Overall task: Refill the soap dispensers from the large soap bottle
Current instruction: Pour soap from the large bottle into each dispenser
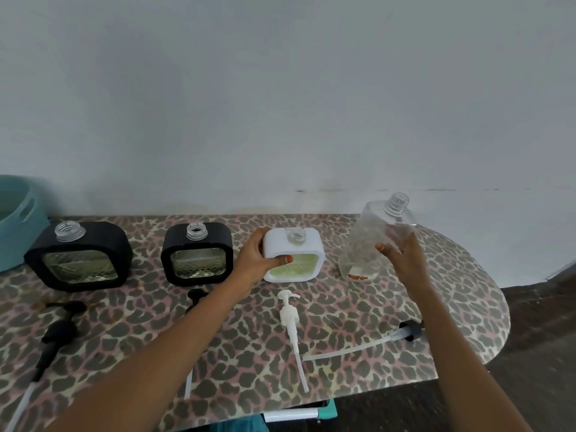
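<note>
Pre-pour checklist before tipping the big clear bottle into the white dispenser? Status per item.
1. Neck of white square plastic dispenser open, pump off: ok.
2. left hand grips that dispenser: ok.
3. right hand holds large clear plastic bottle, uncapped: ok.
4. Bottle mouth over dispenser neck: not ok, bottle is beside it, mouth pointing up.
5. Soap left in bottle: not ok, looks nearly empty.

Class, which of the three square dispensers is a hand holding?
The white dispenser, gripped by the left hand; both black dispensers stand untouched.
</note>
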`<state>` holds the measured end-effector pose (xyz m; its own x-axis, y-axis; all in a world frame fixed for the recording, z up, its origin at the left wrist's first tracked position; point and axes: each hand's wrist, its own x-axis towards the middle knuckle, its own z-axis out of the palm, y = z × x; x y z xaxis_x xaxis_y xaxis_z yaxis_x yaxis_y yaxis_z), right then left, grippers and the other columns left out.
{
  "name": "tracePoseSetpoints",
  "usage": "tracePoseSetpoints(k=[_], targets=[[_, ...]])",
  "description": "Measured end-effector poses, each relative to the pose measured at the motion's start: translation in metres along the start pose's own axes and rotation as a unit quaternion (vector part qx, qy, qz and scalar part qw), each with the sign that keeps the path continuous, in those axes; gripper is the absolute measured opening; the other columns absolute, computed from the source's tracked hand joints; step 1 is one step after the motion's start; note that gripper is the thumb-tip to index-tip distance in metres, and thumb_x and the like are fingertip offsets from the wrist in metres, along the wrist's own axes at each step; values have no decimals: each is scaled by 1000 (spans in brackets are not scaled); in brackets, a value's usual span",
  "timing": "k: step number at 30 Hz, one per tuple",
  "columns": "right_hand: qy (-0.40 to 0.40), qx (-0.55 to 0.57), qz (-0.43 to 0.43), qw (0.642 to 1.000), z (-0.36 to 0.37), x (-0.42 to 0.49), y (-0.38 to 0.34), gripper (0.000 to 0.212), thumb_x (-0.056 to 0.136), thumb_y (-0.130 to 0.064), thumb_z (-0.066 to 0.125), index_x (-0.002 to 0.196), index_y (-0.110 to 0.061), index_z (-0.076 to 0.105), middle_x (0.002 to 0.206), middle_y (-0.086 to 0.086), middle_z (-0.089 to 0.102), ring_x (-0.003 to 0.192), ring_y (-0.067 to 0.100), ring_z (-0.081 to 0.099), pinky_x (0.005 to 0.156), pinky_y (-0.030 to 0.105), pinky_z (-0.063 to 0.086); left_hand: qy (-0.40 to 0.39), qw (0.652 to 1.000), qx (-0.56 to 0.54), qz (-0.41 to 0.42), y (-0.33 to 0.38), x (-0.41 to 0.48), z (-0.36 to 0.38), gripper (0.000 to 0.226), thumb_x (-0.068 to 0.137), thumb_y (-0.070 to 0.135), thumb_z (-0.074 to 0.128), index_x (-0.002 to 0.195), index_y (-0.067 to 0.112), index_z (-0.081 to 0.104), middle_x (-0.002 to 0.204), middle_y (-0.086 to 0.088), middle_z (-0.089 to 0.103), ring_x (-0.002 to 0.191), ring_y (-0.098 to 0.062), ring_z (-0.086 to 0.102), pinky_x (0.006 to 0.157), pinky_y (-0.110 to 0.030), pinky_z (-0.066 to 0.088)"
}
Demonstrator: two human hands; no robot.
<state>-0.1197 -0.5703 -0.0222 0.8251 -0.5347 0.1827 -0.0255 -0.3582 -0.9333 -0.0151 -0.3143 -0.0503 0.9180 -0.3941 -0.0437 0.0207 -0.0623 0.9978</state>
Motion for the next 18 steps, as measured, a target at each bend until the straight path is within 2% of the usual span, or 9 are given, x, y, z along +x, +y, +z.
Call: tracePoseSetpoints(k=[4,11,13,15,16,18], targets=[[-30,-6,-8,999,-3,5,-3,59,83,1,61,135,-1,35,120,2,51,106,10,50,68,3,47,-7,1000,11,3,0,-2,0,53,68,8,77,109,22,47,113,-3,56,107,-21,54,85,-33,50],[-67,15,1,998,-7,5,-3,68,82,-6,65,140,-12,30,127,-2,50,109,6,52,82,14,49,-16,999,36,0,0,-4,-2,54,70,18,76,114,26,45,117,-1,56,109,-21,55,91,-41,50],[-82,19,8,996,-9,1,-4,77,76,-18,74,140,-16,31,129,-4,50,112,5,52,88,20,46,-17,999,45,-3,2,-5,-2,54,72,20,75,115,28,44,117,0,54,109,-20,54,91,-39,50],[-88,24,16,996,-12,-2,-2,95,61,-35,80,140,-19,31,132,-4,50,116,6,51,91,25,45,-14,999,49,-7,3,-6,-1,53,73,20,74,114,28,42,115,2,52,109,-19,53,91,-38,49],[-87,29,24,995,-13,-3,-2,102,56,-37,82,141,-19,30,134,-2,49,119,10,50,95,30,44,-11,999,52,-8,4,-7,0,54,73,19,74,115,29,41,115,3,51,109,-19,52,92,-38,48],[-78,36,33,996,-13,-4,0,97,63,-19,82,142,-16,27,140,3,45,126,16,45,103,36,38,-7,998,57,-9,7,-9,1,58,74,19,74,121,26,40,115,3,49,110,-19,51,91,-36,47]])
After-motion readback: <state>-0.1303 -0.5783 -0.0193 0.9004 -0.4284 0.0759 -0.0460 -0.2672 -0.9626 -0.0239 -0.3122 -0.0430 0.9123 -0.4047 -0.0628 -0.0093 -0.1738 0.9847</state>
